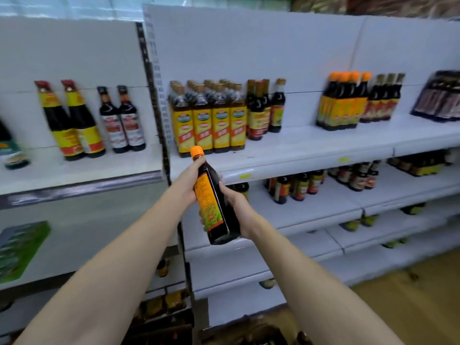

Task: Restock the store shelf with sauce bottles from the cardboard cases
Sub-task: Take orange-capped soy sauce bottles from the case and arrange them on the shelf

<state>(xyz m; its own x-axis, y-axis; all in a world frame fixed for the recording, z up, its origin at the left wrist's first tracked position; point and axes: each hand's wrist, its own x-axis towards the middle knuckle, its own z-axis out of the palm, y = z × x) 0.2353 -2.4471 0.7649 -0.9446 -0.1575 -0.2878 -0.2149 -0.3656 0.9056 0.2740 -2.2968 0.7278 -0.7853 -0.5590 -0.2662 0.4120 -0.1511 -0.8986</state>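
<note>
Both hands hold one dark glass sauce bottle with an orange cap and orange label (216, 204), tilted, in front of the white metal store shelf (311, 148). The left hand (189, 181) grasps its upper body and the right hand (236, 207) wraps its lower body. Far right on that shelf stands a cluster of matching orange-capped bottles (344, 100); yellow-labelled bottles (211, 118) stand just beyond the held one.

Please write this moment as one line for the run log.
phase: carry | held: orange-capped bottle, tilted | left hand: upper body | right hand: lower body | shelf: not yet placed
</note>
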